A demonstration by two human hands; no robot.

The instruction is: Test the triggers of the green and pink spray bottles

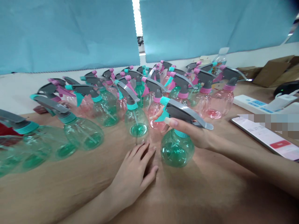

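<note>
A green spray bottle [177, 149] with a grey and turquoise trigger head stands upright on the wooden table [98, 186]. My right hand [191, 132] is wrapped round its neck below the spray head, with the thumb on the near side and fingertips showing beyond the turquoise trigger. To the left of that bottle, my left hand [136, 168] lies on the table, fingers stretched forward and apart, holding nothing. Just beyond its fingertips stands another green spray bottle [136, 123]. Pink spray bottles, such as one with a pink collar [157, 109], stand behind the held one.
Several more spray bottles fill the back and left of the table, including a green one [84, 133]. On the right lie a phone [263, 133], a white power strip [252, 104] and a cardboard box [273, 70]. A blue sheet [70, 34] covers the wall behind.
</note>
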